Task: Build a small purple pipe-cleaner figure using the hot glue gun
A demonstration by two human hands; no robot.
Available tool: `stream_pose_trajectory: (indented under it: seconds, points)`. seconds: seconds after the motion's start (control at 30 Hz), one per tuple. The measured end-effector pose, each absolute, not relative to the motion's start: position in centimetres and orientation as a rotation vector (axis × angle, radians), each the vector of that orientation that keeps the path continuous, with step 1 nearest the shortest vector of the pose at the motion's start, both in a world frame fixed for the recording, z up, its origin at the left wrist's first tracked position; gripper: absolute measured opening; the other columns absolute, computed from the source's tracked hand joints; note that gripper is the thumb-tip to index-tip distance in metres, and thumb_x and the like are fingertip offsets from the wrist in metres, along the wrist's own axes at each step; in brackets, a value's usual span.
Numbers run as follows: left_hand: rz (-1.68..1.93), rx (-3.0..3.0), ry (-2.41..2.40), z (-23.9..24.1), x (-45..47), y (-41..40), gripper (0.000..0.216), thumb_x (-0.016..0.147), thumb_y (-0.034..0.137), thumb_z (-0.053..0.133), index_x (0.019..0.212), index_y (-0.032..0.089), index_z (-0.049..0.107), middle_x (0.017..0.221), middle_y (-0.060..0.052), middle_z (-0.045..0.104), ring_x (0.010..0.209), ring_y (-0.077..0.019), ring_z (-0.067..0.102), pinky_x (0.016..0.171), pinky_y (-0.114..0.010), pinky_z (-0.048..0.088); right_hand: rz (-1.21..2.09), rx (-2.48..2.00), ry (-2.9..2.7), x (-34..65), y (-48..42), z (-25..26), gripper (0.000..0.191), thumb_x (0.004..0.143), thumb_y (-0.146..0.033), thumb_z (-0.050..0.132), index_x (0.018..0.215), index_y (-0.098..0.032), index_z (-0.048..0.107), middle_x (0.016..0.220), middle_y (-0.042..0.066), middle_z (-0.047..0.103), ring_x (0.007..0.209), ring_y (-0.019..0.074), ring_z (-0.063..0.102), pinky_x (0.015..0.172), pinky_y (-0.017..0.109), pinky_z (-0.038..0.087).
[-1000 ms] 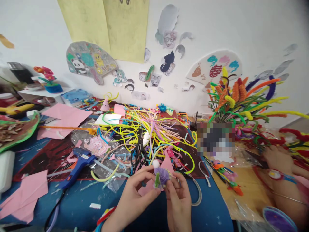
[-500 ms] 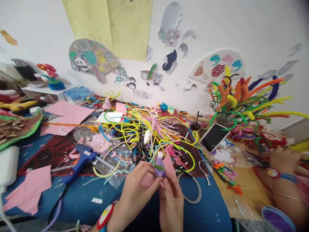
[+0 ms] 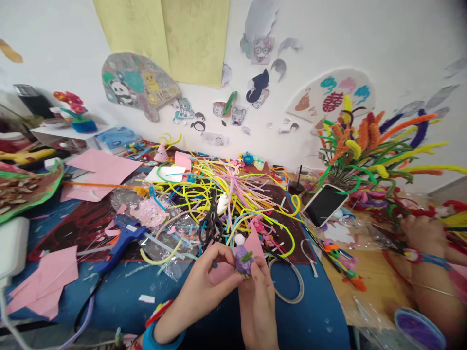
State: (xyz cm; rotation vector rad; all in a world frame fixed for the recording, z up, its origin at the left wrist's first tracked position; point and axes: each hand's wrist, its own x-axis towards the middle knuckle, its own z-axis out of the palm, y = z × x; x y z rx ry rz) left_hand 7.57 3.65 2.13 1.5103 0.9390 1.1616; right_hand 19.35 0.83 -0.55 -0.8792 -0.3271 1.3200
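- Blue craft table [image 3: 120,304], heavily cluttered; white wall with paper cut-outs behind.
- Left hand [image 3: 202,289]: thumb and forefinger pinch the purple pipe-cleaner figure [image 3: 243,257] from its 9 o'clock side.
- Right hand [image 3: 257,299]: fingertips closed on the figure's base from 5 o'clock.
- Figure held just above the table, at 6 o'clock of the pipe-cleaner pile [image 3: 226,194]; white ball on top, green strand at its side.
- Scissors [image 3: 209,226] at 11 o'clock of the hands; blue glue gun [image 3: 118,240] at 9 o'clock; phone [image 3: 324,205] at 2 o'clock.
- Co-worker's hand [image 3: 423,234] at 3 o'clock, well apart.
- Risk, judged: the grip is fingertip-only, so a twist may slip the figure into the clutter; the green strand looks loose and may unwind.
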Motion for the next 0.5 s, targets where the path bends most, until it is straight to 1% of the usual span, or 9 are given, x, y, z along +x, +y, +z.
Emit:
stream_pose_trajectory:
  seconds: [0.1, 0.17, 0.2, 0.27, 0.3, 0.33, 0.4, 0.5]
  points:
    - [1.155, 1.266, 0.839, 1.1, 6.8, 3.8, 0.032, 0.081, 0.027, 0.074, 0.112, 0.025, 0.065, 0.109, -0.004, 0.066, 0.105, -0.0204, 0.062, 0.093, -0.031, 0.048, 1.413, -0.836, -0.373, 18.9, 0.4, -0.1, 0.027, 0.078, -0.042, 0.077, 0.086, -0.024, 0.058, 0.09, 0.0, 0.071, 0.084, 0.0182, 0.068, 0.076, 0.032, 0.055]
    - [1.113, 1.153, 0.792, 0.6, 6.4, 3.7, 0.036, 0.082, 0.03, 0.074, 0.118, 0.027, 0.068, 0.114, -0.005, 0.068, 0.108, -0.0223, 0.062, 0.093, -0.031, 0.05, 1.456, -0.8, -0.406, 18.4, 0.2, 0.2, 0.027, 0.079, -0.043, 0.076, 0.081, -0.024, 0.057, 0.095, 0.002, 0.072, 0.088, 0.0198, 0.067, 0.075, 0.033, 0.054]
    - [1.091, 1.112, 0.786, 0.5, 6.2, 3.6, 0.036, 0.082, 0.032, 0.074, 0.117, 0.026, 0.07, 0.112, -0.005, 0.07, 0.105, -0.0224, 0.064, 0.088, -0.03, 0.053, 1.463, -0.797, -0.422, 18.1, 0.2, 0.3, 0.026, 0.08, -0.042, 0.075, 0.08, -0.024, 0.056, 0.098, 0.003, 0.071, 0.089, 0.0197, 0.066, 0.074, 0.032, 0.053]
    - [1.057, 1.055, 0.794, 0.4, 5.8, 3.5, 0.035, 0.082, 0.035, 0.074, 0.115, 0.025, 0.073, 0.107, -0.006, 0.073, 0.089, -0.0207, 0.067, 0.073, -0.028, 0.056, 1.458, -0.831, -0.463, 17.7, 0.1, 0.5, 0.026, 0.08, -0.042, 0.075, 0.078, -0.023, 0.057, 0.1, 0.003, 0.07, 0.082, 0.0174, 0.065, 0.068, 0.028, 0.051]
    - [1.043, 1.032, 0.796, 0.4, 5.6, 3.4, 0.035, 0.081, 0.037, 0.075, 0.114, 0.024, 0.074, 0.104, -0.007, 0.074, 0.08, -0.0195, 0.067, 0.066, -0.027, 0.056, 1.445, -0.859, -0.502, 17.5, 0.1, 0.4, 0.027, 0.079, -0.042, 0.076, 0.077, -0.023, 0.057, 0.097, 0.003, 0.069, 0.077, 0.0156, 0.063, 0.064, 0.026, 0.049]
    - [1.035, 1.014, 0.793, 0.4, 5.4, 3.4, 0.037, 0.08, 0.04, 0.075, 0.113, 0.024, 0.074, 0.102, -0.007, 0.075, 0.073, -0.0188, 0.067, 0.062, -0.027, 0.055, 1.415, -0.892, -0.551, 17.4, 0.1, 0.4, 0.027, 0.078, -0.042, 0.077, 0.077, -0.022, 0.058, 0.093, 0.002, 0.068, 0.071, 0.0138, 0.06, 0.06, 0.024, 0.047]
    - [1.029, 1.007, 0.798, 0.5, 5.0, 3.3, 0.04, 0.078, 0.045, 0.075, 0.111, 0.022, 0.076, 0.098, -0.008, 0.076, 0.073, -0.0201, 0.068, 0.064, -0.028, 0.055, 1.283, -0.965, -0.677, 17.5, 0.1, 0.0, 0.024, 0.079, -0.041, 0.077, 0.08, -0.022, 0.062, 0.086, 0.0, 0.064, 0.067, 0.0118, 0.056, 0.057, 0.022, 0.045]
    - [1.06, 1.037, 0.833, 0.3, 4.6, 3.1, 0.039, 0.077, 0.048, 0.076, 0.107, 0.024, 0.078, 0.095, -0.008, 0.078, 0.085, -0.0235, 0.069, 0.076, -0.029, 0.054, 0.952, -1.03, -0.951, 17.8, -0.1, -0.5, 0.011, 0.083, -0.031, 0.073, 0.084, -0.023, 0.066, 0.084, -0.001, 0.06, 0.071, 0.0123, 0.057, 0.063, 0.022, 0.05]
